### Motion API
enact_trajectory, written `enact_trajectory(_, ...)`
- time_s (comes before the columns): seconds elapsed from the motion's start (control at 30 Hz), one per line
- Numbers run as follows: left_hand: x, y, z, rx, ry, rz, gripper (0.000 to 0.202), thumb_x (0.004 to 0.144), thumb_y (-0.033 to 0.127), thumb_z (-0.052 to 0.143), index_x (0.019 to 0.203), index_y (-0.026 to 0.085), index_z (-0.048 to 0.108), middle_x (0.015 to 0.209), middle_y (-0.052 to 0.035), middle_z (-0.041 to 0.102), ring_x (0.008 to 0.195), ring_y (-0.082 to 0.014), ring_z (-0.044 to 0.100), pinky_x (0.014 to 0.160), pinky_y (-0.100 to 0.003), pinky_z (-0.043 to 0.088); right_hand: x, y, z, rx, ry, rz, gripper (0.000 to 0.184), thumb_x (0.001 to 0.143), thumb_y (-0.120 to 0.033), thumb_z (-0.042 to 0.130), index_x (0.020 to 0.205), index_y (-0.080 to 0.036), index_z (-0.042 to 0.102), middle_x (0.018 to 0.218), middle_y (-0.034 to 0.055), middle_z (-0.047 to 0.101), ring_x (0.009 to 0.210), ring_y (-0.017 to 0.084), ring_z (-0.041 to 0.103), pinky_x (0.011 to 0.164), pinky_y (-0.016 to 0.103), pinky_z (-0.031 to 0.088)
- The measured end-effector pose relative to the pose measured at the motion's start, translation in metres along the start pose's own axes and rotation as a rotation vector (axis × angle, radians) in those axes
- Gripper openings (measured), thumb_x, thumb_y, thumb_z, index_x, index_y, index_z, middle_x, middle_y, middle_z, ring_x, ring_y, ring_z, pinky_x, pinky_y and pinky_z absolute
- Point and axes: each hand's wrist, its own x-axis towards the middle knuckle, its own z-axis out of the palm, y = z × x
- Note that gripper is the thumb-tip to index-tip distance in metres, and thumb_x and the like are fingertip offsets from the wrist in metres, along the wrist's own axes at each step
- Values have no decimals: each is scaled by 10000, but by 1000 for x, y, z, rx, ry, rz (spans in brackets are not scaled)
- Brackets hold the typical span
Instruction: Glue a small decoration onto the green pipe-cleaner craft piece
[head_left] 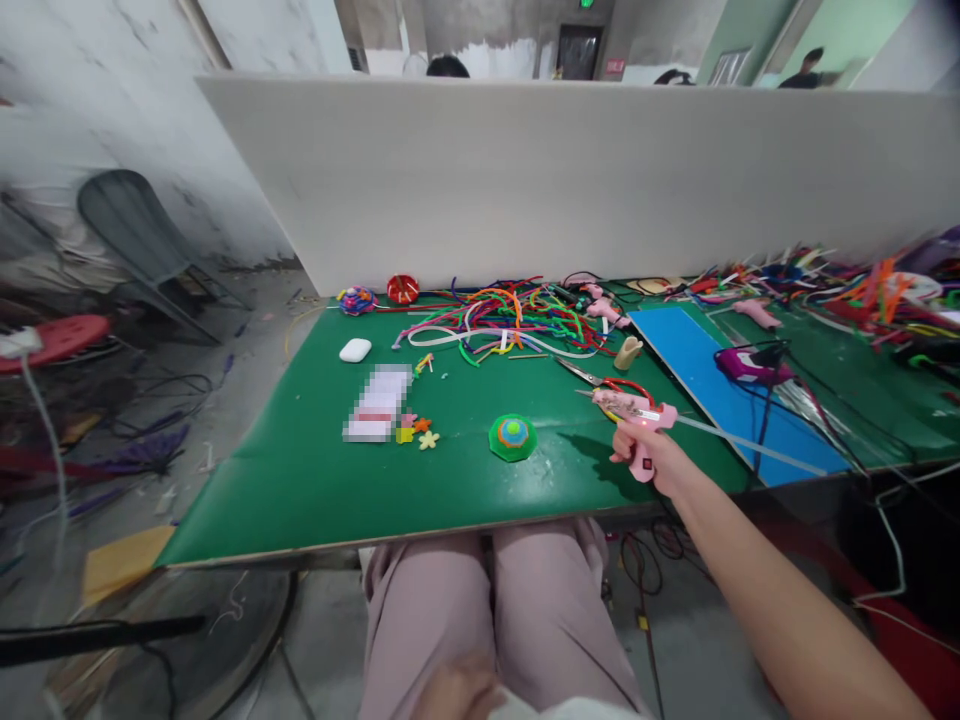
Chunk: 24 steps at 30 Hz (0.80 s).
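My right hand (649,452) is wrapped round the handle of a pink hot glue gun (630,404), its nozzle pointing left over the green table (277,480). A clear glue stick (750,445) sticks out of the gun's back. Left of the gun lies a green disc with orange and blue rings (514,437). Just behind the gun are scissors with red handles (600,378). My left hand (459,688) rests low over my lap at the bottom edge, blurred, its fingers not clear. Small felt-like flowers (428,440) lie left of the disc.
A heap of coloured pipe cleaners (525,315) spreads along the back, before a white partition (540,180). A white case (355,350) and a pixelated paper (379,402) lie left. On the right are a blue board (690,360), a purple tool (750,365) and cables.
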Motion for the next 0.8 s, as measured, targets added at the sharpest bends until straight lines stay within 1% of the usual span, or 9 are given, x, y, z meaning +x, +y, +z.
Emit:
enact_trajectory(0.07, 13, 1, 4, 146, 132, -82, 371, 843, 327, 347, 786, 160, 674, 856, -101, 668, 841, -217, 598, 777, -314, 422, 0, 3, 1, 2, 20, -10, 318, 668, -365, 668, 507, -163, 481, 460, -43, 449, 457, 72, 407, 531, 247, 490)
enact_trajectory(0.27, 27, 12, 6, 318, 164, -163, 332, 853, 257, 331, 845, 151, 645, 909, -103, 657, 864, -216, 600, 779, -301, 413, 5, 17, 6, 31, 120, -119, 303, 619, -414, 681, 560, -169, 512, 502, -34, 490, 470, 80, 437, 524, 248, 492)
enact_trajectory(0.43, 0, 16, -10, 224, 231, -145, 356, 868, 317, 315, 860, 161, 635, 902, -81, 653, 867, -195, 587, 802, -288, 408, 7, 22, 10, 38, 187, -179, 278, 614, -426, 674, 601, -175, 554, 536, -16, 548, 475, 90, 481, 545, 262, 507)
enact_trajectory(0.5, -20, 6, -10, 82, 215, -29, 332, 847, 361, 380, 1041, 189, 588, 1048, -66, 625, 977, -175, 551, 880, -268, 384, 6, 22, 13, 20, 194, -178, 276, 611, -424, 677, 621, -162, 592, 577, 17, 609, 457, 92, 493, 520, 267, 507)
enact_trajectory(0.57, -39, -10, 0, -37, 118, 71, 509, 747, 411, 543, 1221, 240, 472, 1234, -55, 533, 1112, -185, 481, 963, -277, 338, 5, 22, 16, 3, 205, -182, 285, 613, -430, 674, 629, -152, 614, 586, 39, 641, 427, 88, 487, 481, 257, 496)
enact_trajectory(0.6, -46, -19, 8, -75, 81, 51, 523, 700, 411, 595, 1194, 266, 502, 1253, -38, 520, 1132, -199, 471, 984, -289, 322, 4, 22, 17, -4, 213, -185, 289, 614, -432, 674, 631, -149, 620, 580, 43, 649, 410, 84, 480, 461, 250, 488)
enact_trajectory(0.7, -50, -42, 34, -162, 39, -196, 232, 717, 377, 557, 902, 275, 654, 1056, -10, 636, 1013, -221, 564, 885, -305, 413, 6, 25, 21, -23, 242, -195, 290, 616, -430, 677, 635, -146, 624, 571, 44, 657, 385, 78, 469, 420, 236, 473)
enact_trajectory(0.77, -37, -44, 41, -139, 75, -229, 178, 742, 351, 529, 835, 277, 661, 948, -20, 663, 933, -215, 591, 819, -301, 445, 7, 26, 23, -34, 252, -199, 283, 615, -417, 686, 633, -142, 624, 569, 44, 655, 387, 79, 471, 413, 232, 473)
enact_trajectory(0.8, -28, -40, 38, -73, 125, -165, 168, 755, 343, 520, 788, 263, 664, 924, -38, 664, 908, -203, 588, 822, -286, 439, 8, 27, 23, -36, 253, -202, 281, 617, -415, 687, 634, -141, 625, 573, 44, 654, 392, 79, 473, 415, 231, 475)
